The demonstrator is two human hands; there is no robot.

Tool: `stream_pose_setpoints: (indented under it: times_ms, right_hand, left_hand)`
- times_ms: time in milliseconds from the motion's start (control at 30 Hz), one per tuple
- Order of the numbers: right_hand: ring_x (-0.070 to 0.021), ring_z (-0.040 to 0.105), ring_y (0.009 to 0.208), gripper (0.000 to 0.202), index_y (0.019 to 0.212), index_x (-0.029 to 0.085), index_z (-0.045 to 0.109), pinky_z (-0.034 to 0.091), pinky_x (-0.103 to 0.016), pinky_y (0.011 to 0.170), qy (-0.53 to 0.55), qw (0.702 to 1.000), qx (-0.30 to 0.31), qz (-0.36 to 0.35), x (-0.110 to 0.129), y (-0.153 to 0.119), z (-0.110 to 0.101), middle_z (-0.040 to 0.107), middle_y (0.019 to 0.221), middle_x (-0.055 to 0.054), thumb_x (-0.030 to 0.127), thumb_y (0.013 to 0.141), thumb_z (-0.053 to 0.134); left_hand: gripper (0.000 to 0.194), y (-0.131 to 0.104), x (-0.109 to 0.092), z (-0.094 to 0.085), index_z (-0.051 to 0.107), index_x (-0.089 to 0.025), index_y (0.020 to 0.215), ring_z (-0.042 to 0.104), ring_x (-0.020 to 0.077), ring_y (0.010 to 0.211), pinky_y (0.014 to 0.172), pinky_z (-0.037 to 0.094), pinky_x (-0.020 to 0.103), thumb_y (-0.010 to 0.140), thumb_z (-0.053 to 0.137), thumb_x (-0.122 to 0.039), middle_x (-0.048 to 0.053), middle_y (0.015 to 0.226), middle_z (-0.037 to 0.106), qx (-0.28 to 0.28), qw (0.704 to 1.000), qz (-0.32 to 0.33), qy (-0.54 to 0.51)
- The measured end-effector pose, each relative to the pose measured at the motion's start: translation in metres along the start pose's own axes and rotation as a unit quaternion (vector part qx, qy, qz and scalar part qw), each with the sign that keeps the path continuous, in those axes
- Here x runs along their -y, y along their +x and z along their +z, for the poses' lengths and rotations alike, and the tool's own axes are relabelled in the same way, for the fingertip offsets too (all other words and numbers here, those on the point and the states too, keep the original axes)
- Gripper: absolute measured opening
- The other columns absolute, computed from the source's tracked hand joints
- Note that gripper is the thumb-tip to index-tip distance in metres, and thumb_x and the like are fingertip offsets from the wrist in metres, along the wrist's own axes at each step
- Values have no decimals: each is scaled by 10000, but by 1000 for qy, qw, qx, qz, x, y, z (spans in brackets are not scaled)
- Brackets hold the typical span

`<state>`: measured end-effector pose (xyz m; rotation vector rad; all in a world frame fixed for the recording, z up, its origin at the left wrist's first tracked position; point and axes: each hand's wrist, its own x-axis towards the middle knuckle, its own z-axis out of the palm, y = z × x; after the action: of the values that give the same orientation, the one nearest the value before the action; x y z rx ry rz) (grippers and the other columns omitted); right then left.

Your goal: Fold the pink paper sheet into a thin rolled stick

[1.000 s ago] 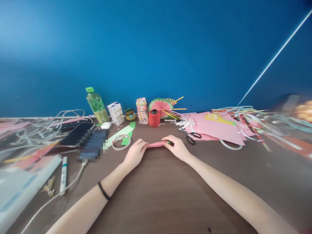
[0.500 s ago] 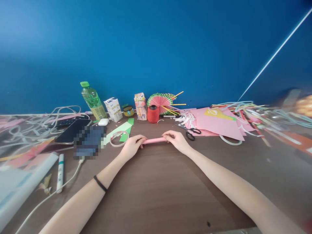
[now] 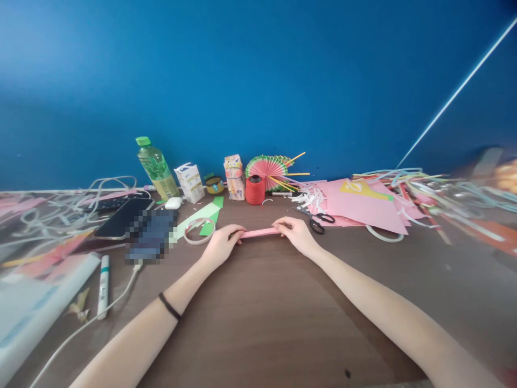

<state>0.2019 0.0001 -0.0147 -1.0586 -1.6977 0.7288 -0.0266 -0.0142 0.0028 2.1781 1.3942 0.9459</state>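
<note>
A narrow pink paper strip [image 3: 260, 233] stretches level between my two hands, over the brown table [image 3: 258, 312]. Its left end is pinched by my left hand [image 3: 222, 242], thumb and fingers closed on it. My right hand [image 3: 297, 234] pinches the right end in the same way. A roll of tape [image 3: 199, 231] lies just left of my left hand, partly over green paper [image 3: 208, 229]. Black-handled scissors [image 3: 317, 225] rest beyond my right hand, near the pink sheets [image 3: 355, 202].
Along the blue wall stand a green bottle [image 3: 156, 171], a white carton [image 3: 189, 183], a red thread spool [image 3: 255, 190] and a folded paper fan [image 3: 270, 168]. At left lie phones [image 3: 124, 218], a cable and a marker [image 3: 104, 286]. Strips are heaped at right.
The whole view has shifted slightly, so things appear a little further right. Both hands keep their hold on the pink strip, with almost no movement.
</note>
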Motion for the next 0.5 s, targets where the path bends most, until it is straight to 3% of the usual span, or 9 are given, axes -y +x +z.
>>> stream_pose_setpoints:
  times_ms: [133,267,367,500]
  right_hand:
    - [-118,528,543,226,763,136,613,430,-225,550,1,1000,-1,4,0,-1,-1,586,650,-13,342,742,524]
    - [-120,527,548,243,777,133,611,431,-229,554,2,1000,-7,8,-1,-2,-1,588,666,-20,355,746,517]
    - [-124,527,544,254,778,129,613,429,-233,553,-1,1000,-11,12,-1,-2,0,589,658,-24,362,742,518]
    - [-125,523,532,253,772,129,616,424,-238,556,-5,1000,-11,14,1,-3,1,588,643,-23,362,731,527]
  left_hand:
    - [263,-5,-2,4,581,-162,920,573,120,710,763,444,252,837,350,-257,31,859,617,-22,997,53,44]
    - [283,-7,-10,-1,578,-179,977,501,191,976,915,366,380,851,328,-219,62,996,590,-113,964,92,221]
    - [310,-5,-8,-18,526,-208,1097,349,297,1152,951,196,606,831,375,-260,94,1183,494,-205,910,2,360]
    - [409,-3,13,-46,456,-172,1179,261,347,1193,888,178,690,824,375,-356,142,1256,408,-236,873,-154,398]
